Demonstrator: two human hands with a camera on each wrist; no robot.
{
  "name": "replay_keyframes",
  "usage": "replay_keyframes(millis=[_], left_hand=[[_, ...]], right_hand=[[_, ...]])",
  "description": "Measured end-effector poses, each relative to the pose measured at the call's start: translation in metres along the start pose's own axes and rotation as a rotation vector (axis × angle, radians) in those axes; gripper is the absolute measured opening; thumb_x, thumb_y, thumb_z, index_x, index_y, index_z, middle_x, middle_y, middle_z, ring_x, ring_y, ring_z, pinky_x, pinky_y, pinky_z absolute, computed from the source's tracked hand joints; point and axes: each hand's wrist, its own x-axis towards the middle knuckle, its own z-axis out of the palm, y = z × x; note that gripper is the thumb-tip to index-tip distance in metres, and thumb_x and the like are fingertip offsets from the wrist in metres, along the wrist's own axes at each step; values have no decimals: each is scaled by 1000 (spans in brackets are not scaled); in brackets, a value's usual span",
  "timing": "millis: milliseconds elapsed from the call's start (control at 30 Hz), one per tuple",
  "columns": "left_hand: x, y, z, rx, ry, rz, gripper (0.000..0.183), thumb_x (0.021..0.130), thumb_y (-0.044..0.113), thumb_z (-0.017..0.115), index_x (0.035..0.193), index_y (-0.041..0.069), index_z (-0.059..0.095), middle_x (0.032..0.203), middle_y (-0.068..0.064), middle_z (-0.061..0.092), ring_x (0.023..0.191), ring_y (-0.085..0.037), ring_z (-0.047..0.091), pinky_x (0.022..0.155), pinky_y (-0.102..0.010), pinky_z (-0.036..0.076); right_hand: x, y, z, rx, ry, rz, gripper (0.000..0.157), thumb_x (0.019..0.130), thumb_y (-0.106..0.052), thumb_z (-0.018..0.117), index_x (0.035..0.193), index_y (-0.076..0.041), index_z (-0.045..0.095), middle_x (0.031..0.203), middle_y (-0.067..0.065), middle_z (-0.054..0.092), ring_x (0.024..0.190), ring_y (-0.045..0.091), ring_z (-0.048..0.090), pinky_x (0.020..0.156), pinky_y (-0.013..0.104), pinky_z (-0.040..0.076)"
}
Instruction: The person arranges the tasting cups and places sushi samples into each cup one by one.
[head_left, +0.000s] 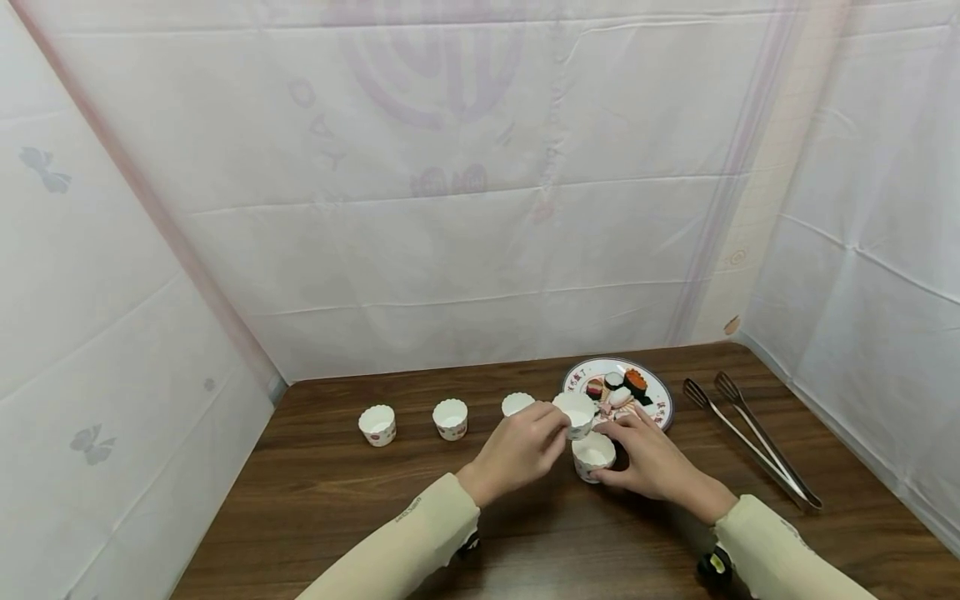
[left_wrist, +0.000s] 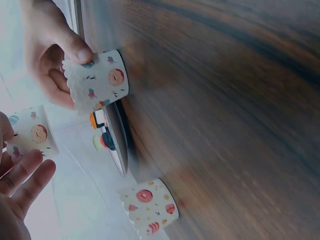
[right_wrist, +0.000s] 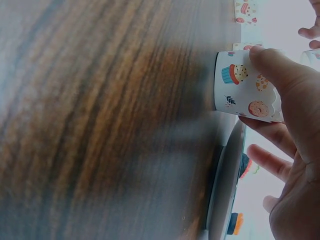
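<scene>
My left hand (head_left: pixel 522 440) pinches a white paper baking cup (head_left: pixel 576 416) by its side, lifted over the table. Just below and in front of it, another baking cup (head_left: pixel 594 457) sits upright between the thumb and fingers of my right hand (head_left: pixel 654 458). Both cups have scalloped rims, and in the wrist views their sides carry printed doughnuts and cupcakes. The gripped lower cup (right_wrist: pixel 240 82) shows its base at the tabletop in the right wrist view. Partly hidden behind my left hand is a third cup (head_left: pixel 517 403).
Two more baking cups, one in the middle (head_left: pixel 451 419) and one at the left (head_left: pixel 377 426), stand along the back. Behind my right hand lies a round plate (head_left: pixel 663 392) with several sushi pieces (head_left: pixel 635 382). Metal tongs (head_left: pixel 808 500) rest on the wooden table (head_left: pixel 315 517) at the right.
</scene>
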Motion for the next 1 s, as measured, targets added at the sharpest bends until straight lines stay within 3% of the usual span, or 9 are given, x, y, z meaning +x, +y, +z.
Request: replay_keyframes(millis=[300, 633, 1000], left_hand=[[-11, -9, -5, 26, -43, -64, 7, 95, 5, 71, 102, 8, 72, 100, 1, 69, 94, -10, 65, 80, -22, 55], [-24, -16, -6, 26, -104, -46, 7, 94, 4, 72, 98, 11, 73, 92, 3, 67, 85, -9, 65, 75, -22, 55], [-32, -20, -3, 20, -220, -102, 4, 96, 9, 72, 98, 11, 74, 90, 4, 70, 80, -9, 67, 72, -25, 55]], right_hand=[[0, 1, 1, -1, -3, 7, 57, 77, -44, 89, 121, -11, 71, 112, 2, 73, 115, 28, 61, 115, 65, 28], [1, 0, -1, -6, 6, -1, 58, 76, -44, 89, 120, -11, 71, 110, 1, 73, 114, 29, 62, 115, 65, 28], [0, 1, 0, -5, -13, 9, 57, 78, -44, 88, 121, -12, 71, 111, 0, 73, 115, 29, 61, 115, 64, 28]])
